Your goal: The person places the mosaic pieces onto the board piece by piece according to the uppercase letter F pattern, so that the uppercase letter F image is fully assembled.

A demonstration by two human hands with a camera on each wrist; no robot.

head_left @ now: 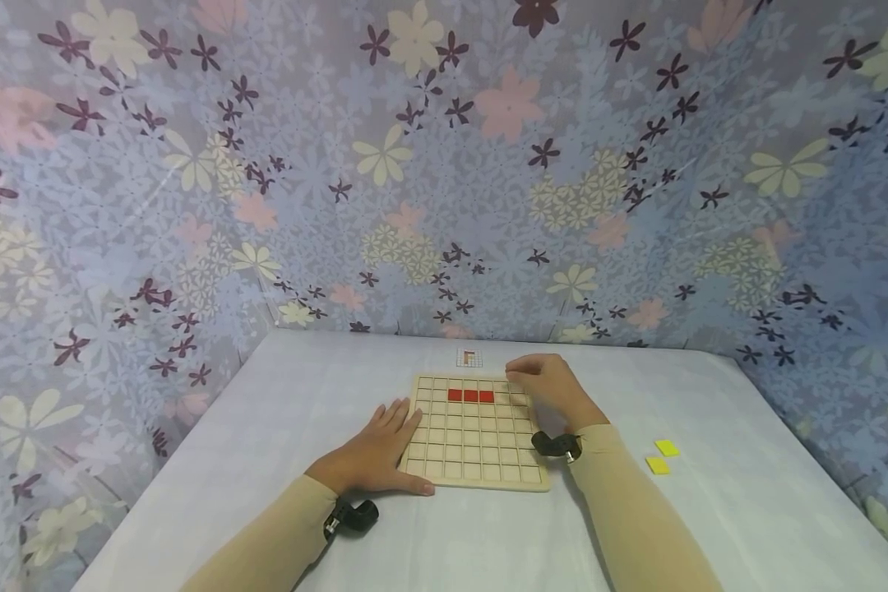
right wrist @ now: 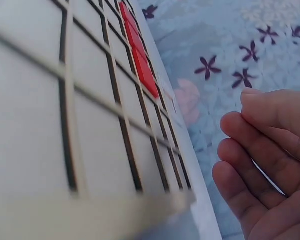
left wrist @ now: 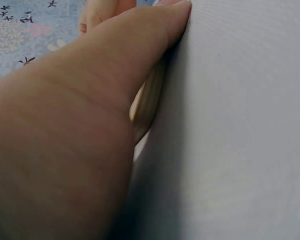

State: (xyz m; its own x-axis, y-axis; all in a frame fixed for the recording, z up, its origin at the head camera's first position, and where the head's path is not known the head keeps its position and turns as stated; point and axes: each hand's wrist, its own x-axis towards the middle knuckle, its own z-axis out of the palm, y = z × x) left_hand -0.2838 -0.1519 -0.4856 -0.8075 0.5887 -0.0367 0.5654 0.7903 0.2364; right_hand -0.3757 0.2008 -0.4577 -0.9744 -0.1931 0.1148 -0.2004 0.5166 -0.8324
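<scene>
From my remote seat, I note a flowered wall covering [head_left: 444, 181], grey-blue with pink, cream and maroon blooms, behind the pale table [head_left: 266, 427] and along both sides. I log soft, fairly even light, faint sheen on the covering.

Red tiles [head_left: 470, 396], yel. pcs [head_left: 658, 465], tan gridded bd [head_left: 486, 453]

You are at a screened-off tabletop recording station: floral-patterned hangings [head_left: 459, 181] rise behind the far edge and along both sides of a white-covered table [head_left: 266, 444], and black wrist cameras [head_left: 359, 516] sit at your cuffs. Whether a home, lab or office lies beyond, you cannot tell here.
</scene>
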